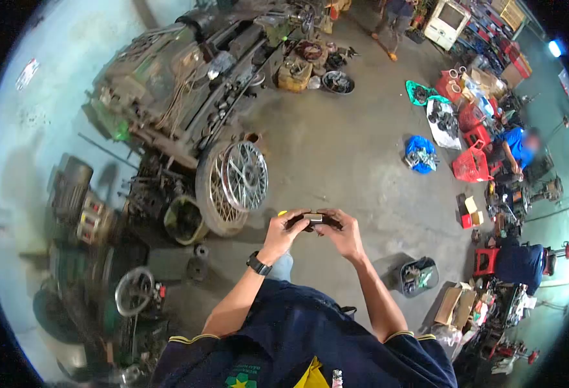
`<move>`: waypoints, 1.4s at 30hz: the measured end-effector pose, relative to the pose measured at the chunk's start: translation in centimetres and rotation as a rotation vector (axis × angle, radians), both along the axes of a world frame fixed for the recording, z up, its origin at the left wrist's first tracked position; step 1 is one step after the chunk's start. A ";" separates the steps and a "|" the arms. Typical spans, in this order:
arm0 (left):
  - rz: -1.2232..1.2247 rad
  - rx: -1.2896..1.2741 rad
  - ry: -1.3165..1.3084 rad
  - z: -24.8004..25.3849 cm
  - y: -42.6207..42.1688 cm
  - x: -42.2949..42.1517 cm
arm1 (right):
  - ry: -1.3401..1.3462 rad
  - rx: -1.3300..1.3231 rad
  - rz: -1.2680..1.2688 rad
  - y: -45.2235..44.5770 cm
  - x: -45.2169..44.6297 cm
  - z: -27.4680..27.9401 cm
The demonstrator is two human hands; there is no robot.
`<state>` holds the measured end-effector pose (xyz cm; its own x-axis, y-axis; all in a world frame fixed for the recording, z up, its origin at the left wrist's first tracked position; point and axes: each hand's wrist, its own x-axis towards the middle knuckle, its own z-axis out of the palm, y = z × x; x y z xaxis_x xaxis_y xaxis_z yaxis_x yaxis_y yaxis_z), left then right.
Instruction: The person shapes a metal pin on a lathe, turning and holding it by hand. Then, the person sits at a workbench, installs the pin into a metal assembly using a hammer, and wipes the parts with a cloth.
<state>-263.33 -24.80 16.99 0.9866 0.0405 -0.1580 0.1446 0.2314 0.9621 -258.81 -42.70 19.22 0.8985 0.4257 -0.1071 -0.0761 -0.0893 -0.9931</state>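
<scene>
Holding a small metal piece (315,219) between both hands, in front of the torso and above the grey floor (336,149). Left hand (280,234): grip closed on the piece's left end. Right hand (342,235): grip closed on its right end. Silvery face visible between the thumbs; exact part type cannot be told. Black wristwatch (258,263) on left wrist. To the left: two spoked wheels (246,176), overlapping in view, beside a lathe-like machine (161,90). To the right: filled bin (410,285) on the floor; red basket (470,164) farther off, near a person in blue (518,146).
</scene>
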 end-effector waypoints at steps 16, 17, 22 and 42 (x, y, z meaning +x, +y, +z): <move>-0.269 -0.077 -0.039 0.3 5.8 51.2 | 0.004 -0.004 -0.325 6.1 45.8 -0.2; -0.282 -0.107 -0.019 -0.3 5.5 54.5 | -0.018 -0.021 -0.325 5.9 49.2 -0.7; -0.303 -0.038 -0.067 0.1 4.5 72.2 | -0.037 0.006 -0.317 4.8 66.4 -0.9; -0.057 0.080 -0.093 2.4 2.5 145.2 | 0.009 -0.101 -0.182 5.5 142.2 2.4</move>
<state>-118.09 -22.27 19.34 0.9979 -0.0072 -0.0647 0.0650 0.1478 0.9869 -116.59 -37.25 21.58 0.9585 0.2429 -0.1492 -0.1087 -0.1726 -0.9790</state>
